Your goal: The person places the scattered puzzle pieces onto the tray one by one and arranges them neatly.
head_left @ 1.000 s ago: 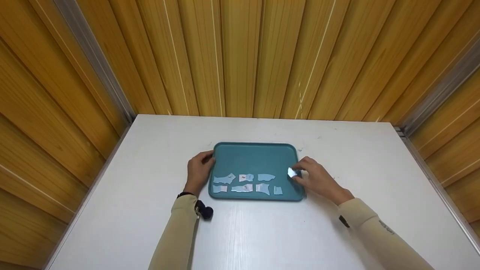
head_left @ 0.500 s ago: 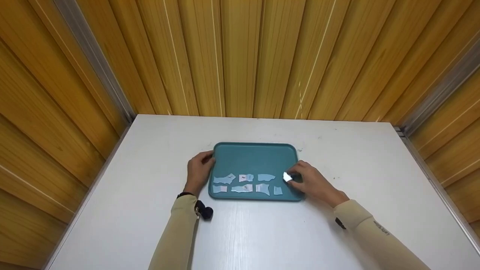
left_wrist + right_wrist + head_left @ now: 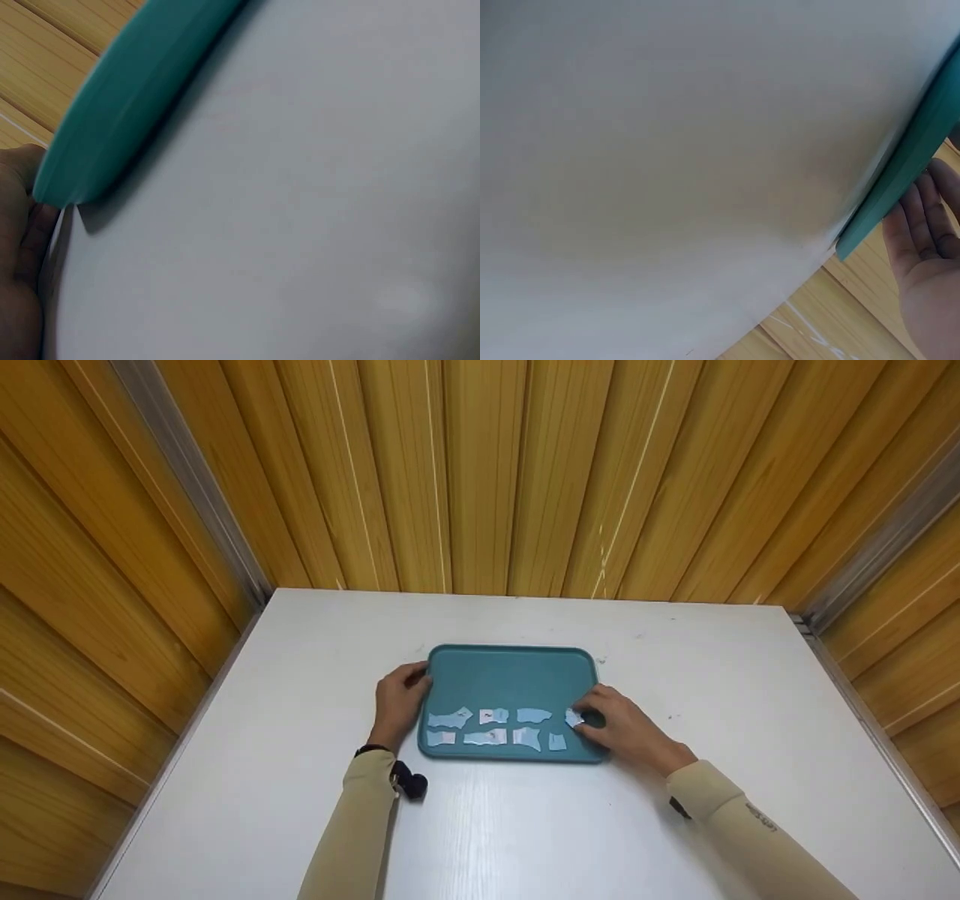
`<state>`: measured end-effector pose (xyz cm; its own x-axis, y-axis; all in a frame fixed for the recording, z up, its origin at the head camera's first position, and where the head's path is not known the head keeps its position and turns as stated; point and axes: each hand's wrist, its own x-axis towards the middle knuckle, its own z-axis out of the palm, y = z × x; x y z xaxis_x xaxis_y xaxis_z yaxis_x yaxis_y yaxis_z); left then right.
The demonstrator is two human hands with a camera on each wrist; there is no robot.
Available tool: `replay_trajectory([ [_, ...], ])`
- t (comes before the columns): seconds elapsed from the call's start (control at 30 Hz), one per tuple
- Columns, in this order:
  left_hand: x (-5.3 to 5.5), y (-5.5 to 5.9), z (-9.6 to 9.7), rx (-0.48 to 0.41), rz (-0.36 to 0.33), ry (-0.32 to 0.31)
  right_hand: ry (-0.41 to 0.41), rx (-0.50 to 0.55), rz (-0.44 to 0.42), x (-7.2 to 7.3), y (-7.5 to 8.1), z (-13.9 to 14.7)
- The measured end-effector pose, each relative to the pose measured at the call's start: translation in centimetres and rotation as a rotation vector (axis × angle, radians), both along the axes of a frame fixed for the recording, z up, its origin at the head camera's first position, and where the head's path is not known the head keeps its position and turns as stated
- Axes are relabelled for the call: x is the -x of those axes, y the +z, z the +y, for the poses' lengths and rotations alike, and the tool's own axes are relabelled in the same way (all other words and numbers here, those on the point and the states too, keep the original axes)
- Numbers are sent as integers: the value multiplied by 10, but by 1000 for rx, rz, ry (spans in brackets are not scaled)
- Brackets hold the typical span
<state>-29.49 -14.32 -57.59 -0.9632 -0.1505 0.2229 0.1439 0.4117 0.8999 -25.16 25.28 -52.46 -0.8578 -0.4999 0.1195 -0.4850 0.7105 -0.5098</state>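
A teal tray (image 3: 517, 671) lies on the white table and bears several light-blue torn paper pieces (image 3: 484, 736) in two rows, some with pinkish parts and small dark marks. My right hand (image 3: 626, 725) reaches over the tray's right rim and pinches another torn paper piece (image 3: 574, 718) between thumb and fingers, low over the tray at the right end of the upper row. At the opposite side, my left hand (image 3: 397, 701) holds the tray's left rim. The left wrist view has the tray's outer wall (image 3: 112, 127) beside that hand.
White table (image 3: 480, 832) surrounds the tray on all sides. Wood-patterned corrugated panels (image 3: 480, 472) rise behind the table and along both sides. A dark wrist device (image 3: 409, 781) hangs at my left cuff.
My right hand has moved slightly left and down with its torn paper piece, which has tilted and lost its bright glare. The left hand stays at the tray's rim.
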Motion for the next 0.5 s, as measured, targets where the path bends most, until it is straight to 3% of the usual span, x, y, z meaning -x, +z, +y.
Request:
replay_trajectory([
  [0.5,-1,1,1,-14,-27,4,-10,-26,-7,-2,0,-2],
])
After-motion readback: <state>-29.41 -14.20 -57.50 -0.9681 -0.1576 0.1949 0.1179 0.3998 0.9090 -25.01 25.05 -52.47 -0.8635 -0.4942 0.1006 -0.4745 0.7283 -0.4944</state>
